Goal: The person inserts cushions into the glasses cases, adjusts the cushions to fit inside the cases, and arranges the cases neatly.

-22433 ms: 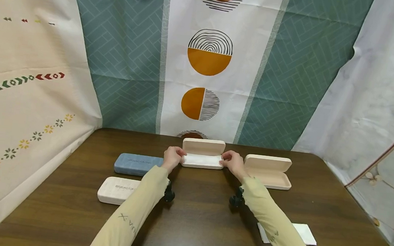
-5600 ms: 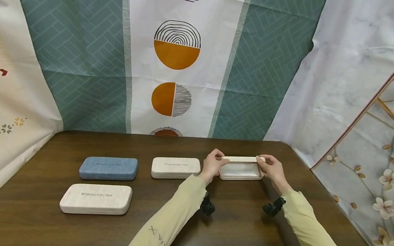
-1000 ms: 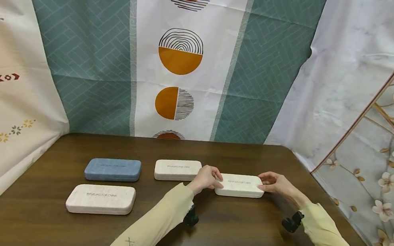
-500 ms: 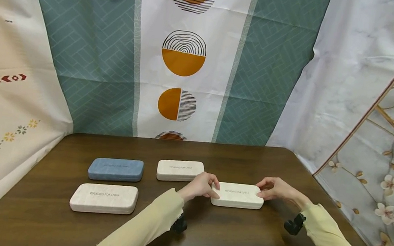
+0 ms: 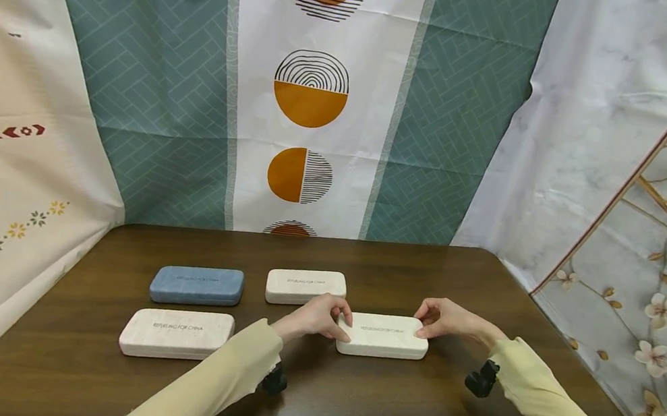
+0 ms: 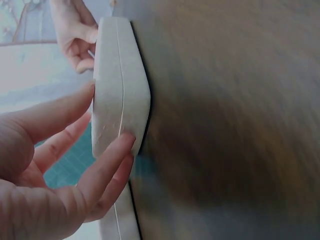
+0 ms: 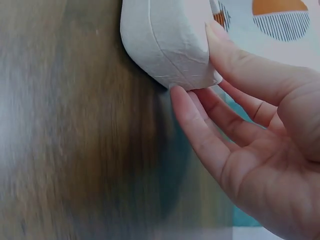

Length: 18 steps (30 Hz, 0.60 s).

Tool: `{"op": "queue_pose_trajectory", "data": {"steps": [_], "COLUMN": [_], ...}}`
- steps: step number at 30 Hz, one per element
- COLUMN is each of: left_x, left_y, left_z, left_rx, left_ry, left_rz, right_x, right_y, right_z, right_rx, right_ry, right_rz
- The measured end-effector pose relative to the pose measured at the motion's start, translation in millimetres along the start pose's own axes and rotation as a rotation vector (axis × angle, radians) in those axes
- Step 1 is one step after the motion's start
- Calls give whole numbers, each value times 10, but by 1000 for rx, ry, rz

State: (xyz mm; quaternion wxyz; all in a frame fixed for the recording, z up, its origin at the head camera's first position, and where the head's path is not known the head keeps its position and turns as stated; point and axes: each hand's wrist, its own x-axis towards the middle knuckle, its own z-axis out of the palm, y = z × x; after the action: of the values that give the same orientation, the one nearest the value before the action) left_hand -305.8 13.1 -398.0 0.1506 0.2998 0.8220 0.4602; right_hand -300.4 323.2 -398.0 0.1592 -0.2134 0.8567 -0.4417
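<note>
A closed white glasses case with small lettering on its lid lies on the table, right of centre. At its left end, my left hand grips it; in the left wrist view the thumb is at the lid's edge and fingertips touch the end below the seam. My right hand pinches the opposite end, thumb on the lid and fingers low at the corner in the right wrist view. Behind my left hand stands a second closed white glasses case.
On the left of the brown table lie a blue glasses case and, nearer, another white glasses case. Patterned cloth hangs behind the table, with floral cloth at the right.
Two cases that stood open 22 seconds ago are closed; the white cloth at lower right is gone from view. Over the last second, both hands brought the held case nearer and leftward.
</note>
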Motion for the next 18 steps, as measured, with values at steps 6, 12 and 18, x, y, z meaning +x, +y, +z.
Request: {"op": "queue_pose_trajectory", "data": {"steps": [6,12,18], "left_x": [-136,-285,-461], "left_y": [-102,-217,-288], "left_z": [-185,-357,-496], "left_rx": [-59,-137,-177], "left_ry": [-64,-87,-56], "left_rz": [-7,-21,-94], "right_x": [146,294,439], "right_y": [-136,-263,-332], "right_z": [155,315,475], "right_rx": [-29,-42,-26], "right_ry": [-22,-36,-74], "right_rz": [-12,-26,-57]}}
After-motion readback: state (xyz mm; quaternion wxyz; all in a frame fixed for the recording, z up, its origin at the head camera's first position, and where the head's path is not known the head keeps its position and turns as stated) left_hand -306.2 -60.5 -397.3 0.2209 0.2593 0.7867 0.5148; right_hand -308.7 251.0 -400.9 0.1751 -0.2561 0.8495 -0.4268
